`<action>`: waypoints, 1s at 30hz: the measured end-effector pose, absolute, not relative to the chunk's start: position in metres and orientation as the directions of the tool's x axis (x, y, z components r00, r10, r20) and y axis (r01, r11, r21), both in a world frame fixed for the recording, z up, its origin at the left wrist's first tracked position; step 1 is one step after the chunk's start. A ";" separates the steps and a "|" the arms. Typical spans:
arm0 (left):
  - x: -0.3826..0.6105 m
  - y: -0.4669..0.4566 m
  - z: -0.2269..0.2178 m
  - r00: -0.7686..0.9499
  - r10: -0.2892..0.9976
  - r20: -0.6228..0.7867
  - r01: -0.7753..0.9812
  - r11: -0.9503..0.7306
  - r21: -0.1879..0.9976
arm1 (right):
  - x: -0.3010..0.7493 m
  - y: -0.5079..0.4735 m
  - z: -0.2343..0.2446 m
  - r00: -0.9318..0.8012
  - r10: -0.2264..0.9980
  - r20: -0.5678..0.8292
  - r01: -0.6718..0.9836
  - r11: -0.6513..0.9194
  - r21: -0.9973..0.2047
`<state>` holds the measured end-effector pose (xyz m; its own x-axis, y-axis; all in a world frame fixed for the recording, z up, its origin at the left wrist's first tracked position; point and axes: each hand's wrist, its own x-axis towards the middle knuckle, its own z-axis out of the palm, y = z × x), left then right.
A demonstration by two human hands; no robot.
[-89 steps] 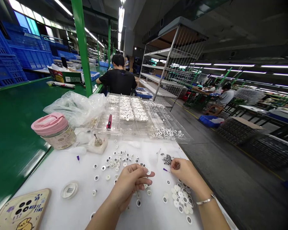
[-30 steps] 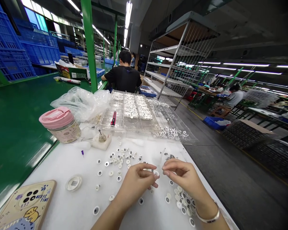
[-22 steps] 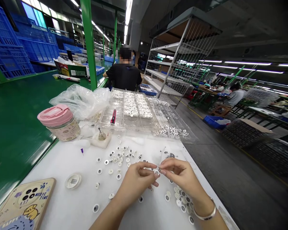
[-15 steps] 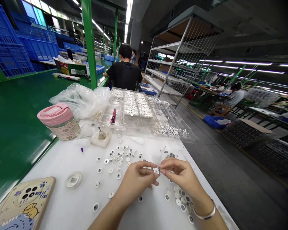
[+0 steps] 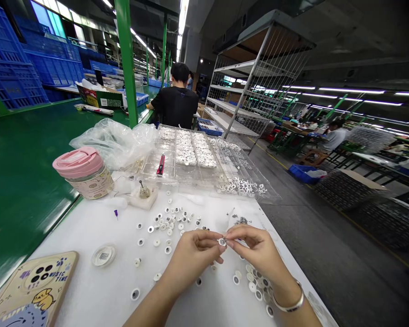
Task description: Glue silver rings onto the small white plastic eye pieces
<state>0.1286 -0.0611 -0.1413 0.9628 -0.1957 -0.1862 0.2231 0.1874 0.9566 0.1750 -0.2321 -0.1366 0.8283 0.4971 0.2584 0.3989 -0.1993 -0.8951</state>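
Observation:
My left hand [image 5: 191, 259] and my right hand [image 5: 257, 250] meet above the white table [image 5: 88, 227], fingertips pinched together on one small white ring part [image 5: 221, 241]. Several like ring parts [image 5: 168, 222] lie scattered just beyond my left hand. Another cluster of white rings [image 5: 257, 284] sits under my right wrist, which wears a silver bracelet. A small heap of dark metal bits [image 5: 240, 221] lies just past my right fingers.
Clear compartment trays [image 5: 197, 156] with sorted parts and a red knife [image 5: 161, 164] stand behind. A pink-lidded jar [image 5: 83, 172], plastic bag [image 5: 114, 143], phone [image 5: 30, 290], wire spool [image 5: 103, 255] lie left. A person in black [image 5: 175, 102] sits ahead. The table edge drops right.
My right hand came in from the right and joined the left; both now pinch one ring between them. The camera has shifted slightly.

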 end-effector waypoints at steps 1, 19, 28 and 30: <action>0.128 -0.061 -0.141 0.964 -0.194 -0.182 0.218 0.182 0.959 | 0.175 -0.232 -0.136 0.828 0.498 0.256 0.402 -0.210 -0.891; 0.124 -0.064 -0.147 0.998 -0.053 -0.034 0.032 -0.038 0.999 | 0.169 -0.227 -0.130 0.866 0.476 0.153 0.343 -0.344 -0.874; 0.123 -0.064 -0.148 1.000 -0.013 0.006 -0.008 -0.161 0.987 | 0.169 -0.225 -0.131 0.857 0.484 0.178 0.410 -0.430 -0.805; 0.123 -0.064 -0.147 1.000 -0.013 0.014 -0.016 -0.188 0.982 | 0.169 -0.226 -0.131 0.853 0.490 0.181 0.422 -0.444 -0.791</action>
<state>0.1228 -0.0642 -0.1475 0.9998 -0.0126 0.0142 -0.0163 -0.1884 0.9820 0.1687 -0.2262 -0.1315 0.8528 0.4900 0.1807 0.4223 -0.4435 -0.7905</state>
